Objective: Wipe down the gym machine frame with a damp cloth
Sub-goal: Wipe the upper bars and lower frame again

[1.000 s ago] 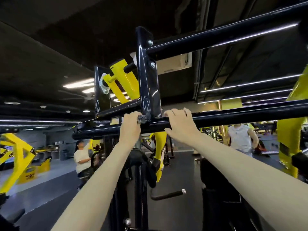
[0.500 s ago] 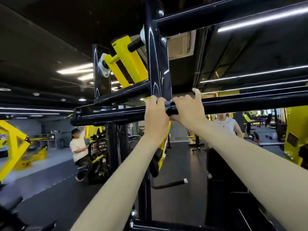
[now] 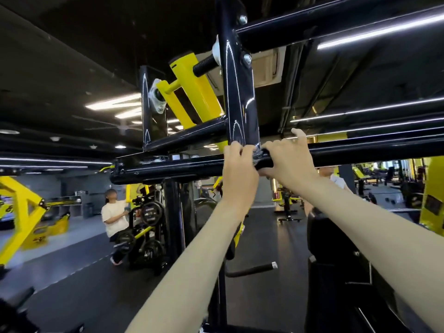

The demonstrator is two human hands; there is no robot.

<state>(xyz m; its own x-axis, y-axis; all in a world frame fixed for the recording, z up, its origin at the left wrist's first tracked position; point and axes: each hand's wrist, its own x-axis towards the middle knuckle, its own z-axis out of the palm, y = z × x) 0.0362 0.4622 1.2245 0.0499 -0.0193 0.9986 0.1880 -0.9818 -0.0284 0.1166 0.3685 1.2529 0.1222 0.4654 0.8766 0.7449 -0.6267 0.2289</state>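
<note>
Gripping one crossbar (image 3: 168,164), two hands (image 3: 240,169), one cloth (image 3: 256,155)

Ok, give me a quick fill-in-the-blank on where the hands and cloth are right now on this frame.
1. Both hands grip the ____ black bar of the frame.
2. The cloth shows as a small grey bunch ____ the left hand and the right hand.
3. The hands meet just below the black ____ post.
4. The tilted arm behind the post is coloured ____.

Missing words: horizontal; between; upright; yellow
</note>
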